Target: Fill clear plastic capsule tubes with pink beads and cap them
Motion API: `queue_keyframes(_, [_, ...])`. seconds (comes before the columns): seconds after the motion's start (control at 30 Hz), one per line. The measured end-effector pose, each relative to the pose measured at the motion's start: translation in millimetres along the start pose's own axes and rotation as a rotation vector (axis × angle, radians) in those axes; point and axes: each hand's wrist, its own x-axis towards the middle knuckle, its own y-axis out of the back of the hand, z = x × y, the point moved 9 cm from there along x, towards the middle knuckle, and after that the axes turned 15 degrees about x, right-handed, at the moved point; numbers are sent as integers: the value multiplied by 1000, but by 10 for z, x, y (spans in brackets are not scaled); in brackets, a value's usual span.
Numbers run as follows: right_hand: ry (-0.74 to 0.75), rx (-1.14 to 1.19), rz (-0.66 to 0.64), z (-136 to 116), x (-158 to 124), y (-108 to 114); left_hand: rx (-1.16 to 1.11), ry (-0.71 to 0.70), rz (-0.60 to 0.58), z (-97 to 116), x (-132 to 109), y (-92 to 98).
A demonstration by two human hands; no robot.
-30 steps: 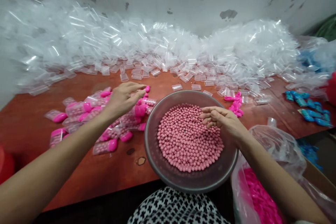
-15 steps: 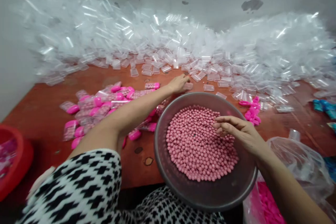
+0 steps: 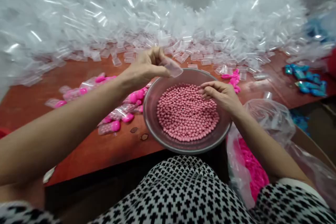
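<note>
My left hand [image 3: 151, 63] is closed on a clear plastic container [image 3: 172, 67], held just above the far left rim of a grey bowl [image 3: 151, 126]. Round pink beads [image 3: 183, 119] fill the bottom of that bowl, which sits at the table's front edge. Over the beads' right side hovers my right hand [image 3: 219, 95], its fingers bent and pinched together; whatever may be between the fingertips is too small to make out. Left of the bowl, partly behind my left forearm, lie several bead-filled clear containers [image 3: 120, 112] with bright pink caps.
A large heap of clear empty containers [image 3: 157, 17] runs along the back wall. Loose pink pieces [image 3: 233, 78] lie right of the bowl. An open plastic bag [image 3: 273, 119] with pink parts [image 3: 253, 168] stands at right front. Blue items [image 3: 306, 80] lie farther right.
My left hand has come back from the loose containers toward the bowl, now lifting a clear container. My right hand stays over the beads, its fingers still bent. The view has shifted.
</note>
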Motion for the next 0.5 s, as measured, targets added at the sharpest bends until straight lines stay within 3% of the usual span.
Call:
queue_keyframes(0.07, [43, 22, 21, -56, -64, 55, 111, -34, -96, 54, -61, -153])
queue_keyframes(0.23, [111, 43, 104, -197, -313, 317, 1165, -175, -398, -118, -27, -584])
queue_keyframes(0.3, [128, 38, 150, -236, -413, 484, 1423, -262, -530, -228, -8, -838])
queue_keyframes(0.4, [144, 28, 246, -255, -540, 823, 1522, -428, -671, -316, -1, -1325])
queue_keyframes(0.5, [157, 61, 383, -227, -648, 1251, 1458, -559, -712, -311, 32, -1809])
